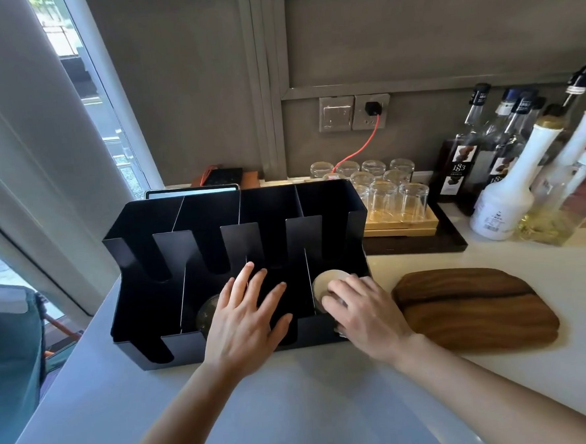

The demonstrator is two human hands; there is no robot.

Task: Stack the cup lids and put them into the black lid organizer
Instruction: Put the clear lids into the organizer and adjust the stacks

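Clearly the right hand (pixel 362 313) curled round the lid stack (pixel 326 281) inside the rightmost front slot of the black lid organizer (pixel 145 299), near the bench's (pixel 296 410) left edge; the left hand (pixel 246 320) lay flat, fingers spread, on its middle. Released tilted, the stack might catch the divider (pixel 309 275) and topple.

The black lid organizer (pixel 266 206) looks like thin sheet metal, smooth with a satin sheen. The cup lids (pixel 324 281) are pale and matt. The counter (pixel 295 393) is white, smooth and faintly glossy. The board (pixel 475 308) at right is brown, grained wood. The far tumblers (pixel 414 202) are clear glass.
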